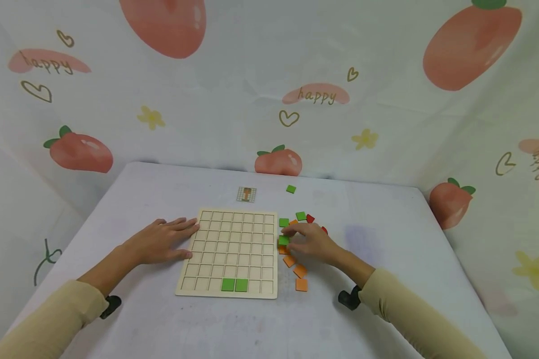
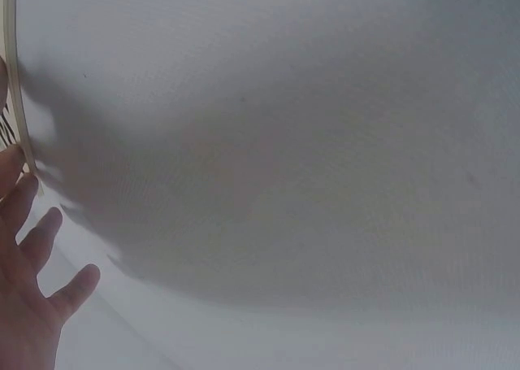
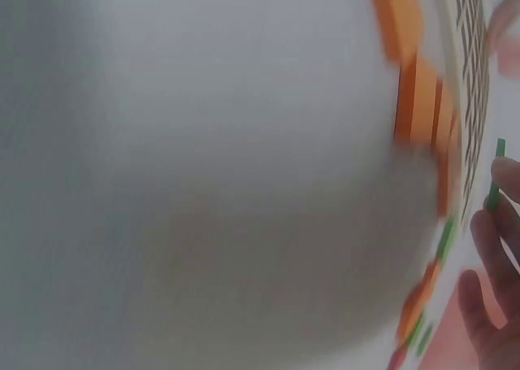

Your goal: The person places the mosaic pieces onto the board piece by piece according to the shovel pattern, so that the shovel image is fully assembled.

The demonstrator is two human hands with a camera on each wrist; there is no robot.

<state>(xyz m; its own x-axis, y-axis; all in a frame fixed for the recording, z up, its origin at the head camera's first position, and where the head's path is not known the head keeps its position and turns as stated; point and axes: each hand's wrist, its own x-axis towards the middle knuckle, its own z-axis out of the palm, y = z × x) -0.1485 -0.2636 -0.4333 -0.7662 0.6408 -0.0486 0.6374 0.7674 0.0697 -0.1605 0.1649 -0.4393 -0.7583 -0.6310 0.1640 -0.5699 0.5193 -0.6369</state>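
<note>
1. Green tile [image 1: 283, 240], lower right of frame centre, sat pinched in the fingers of the right hand [image 1: 312, 243]!
2. Left of centre, the left hand [image 1: 161, 243] lay spread, touching the grid board [image 1: 226, 253].

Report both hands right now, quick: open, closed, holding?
Left hand: open, at the left edge of the gridded board.
Right hand: closed, pinching a green tile.

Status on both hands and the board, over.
Right hand pinches green tile beside board. Left hand at board's left edge. Two green tiles in nearest row. Loose orange tiles off right edge.
</note>
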